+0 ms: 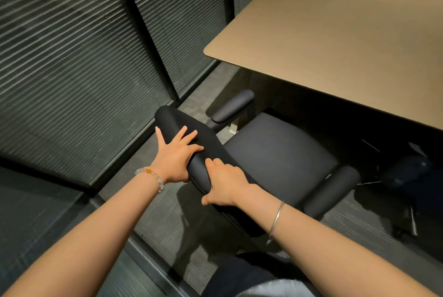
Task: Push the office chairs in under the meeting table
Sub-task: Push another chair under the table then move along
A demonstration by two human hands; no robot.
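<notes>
While its seat (282, 155) sits partly under the edge of the tan worktop (335, 40), the black office chair (275, 160) stands on grey carpet (165, 220) with its backrest top (191, 145) nearest the camera. Both hands grip that padded top edge. The left hand (176, 156) lies flat over it, fingers (189, 137) spread across the front and the thumb pointing up along the back. The right hand (226, 185) sits just beside it, lower on the same edge, fingers curled over the front where they are hidden, and the thumb pressed against the rear. One armrest (231, 106) points toward the worktop's corner; the other (332, 190) lies to the right, outside the worktop edge. A beaded bracelet (153, 176) circles the left wrist and a thin bangle (276, 218) the right. Slatted blinds (79, 57) fill the glass wall to the left. Another chair's dark base (407, 176) shows under the worktop on the right.
</notes>
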